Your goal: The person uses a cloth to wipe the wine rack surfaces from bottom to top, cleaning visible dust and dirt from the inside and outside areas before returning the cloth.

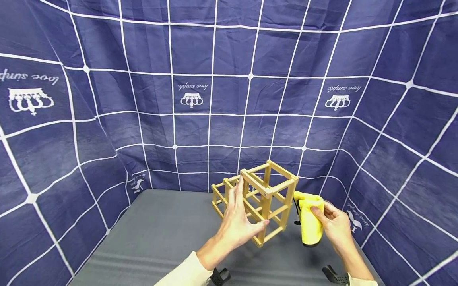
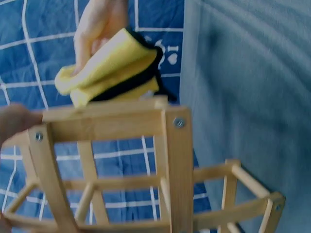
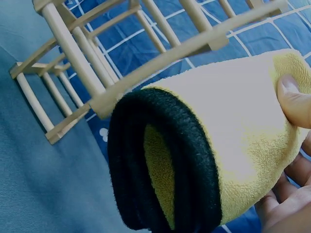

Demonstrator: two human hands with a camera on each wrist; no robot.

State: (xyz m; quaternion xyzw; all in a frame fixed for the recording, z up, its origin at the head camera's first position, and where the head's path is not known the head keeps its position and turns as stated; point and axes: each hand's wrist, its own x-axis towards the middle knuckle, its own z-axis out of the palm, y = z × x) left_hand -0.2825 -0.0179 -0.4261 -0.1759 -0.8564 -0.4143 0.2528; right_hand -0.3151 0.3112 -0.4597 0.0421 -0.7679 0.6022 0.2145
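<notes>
A stepped wooden rack (image 1: 265, 210) of pale slats and round bars stands tilted in front of the person. My left hand (image 1: 234, 226) grips its near side, fingers along the upper frame and thumb by a post. In the left wrist view, screws show on the rack's frame (image 2: 179, 165). To the right, my right hand (image 1: 338, 226) pinches a folded yellow cloth (image 1: 311, 226) with a black border, thumb on top. The cloth (image 3: 243, 116) hangs in a loose fold close beside the rack; whether they touch I cannot tell.
A grey table surface (image 1: 154, 230) lies under the hands. Blue cloth with white grid lines (image 1: 229, 95) hangs behind and on both sides. Dark straps (image 1: 220, 276) show near both wrists.
</notes>
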